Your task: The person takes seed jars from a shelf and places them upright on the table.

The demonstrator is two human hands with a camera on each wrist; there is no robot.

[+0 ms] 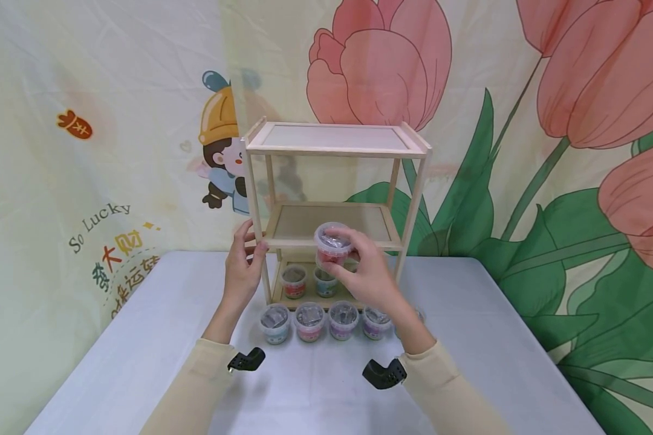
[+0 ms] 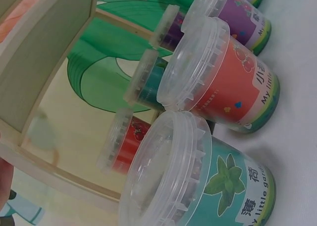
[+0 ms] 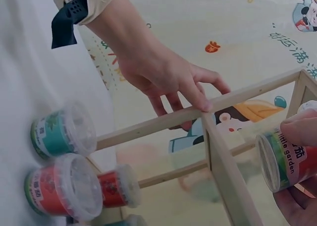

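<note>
My right hand holds a clear-lidded plastic tub with a red label, thumb and fingers on its sides. The tub is in front of the middle shelf of a small wooden rack. In the right wrist view the same tub lies between the thumb and fingers. My left hand grips the rack's left front post at middle-shelf height, thumb in front and fingers behind. On the bottom shelf stand a red tub, a teal tub and, in the left wrist view, a purple tub.
Before the rack, a row of lidded tubs stands on the white table: a teal one, a red one, a purple one and more to the right, partly behind my right wrist. A printed cloth hangs behind.
</note>
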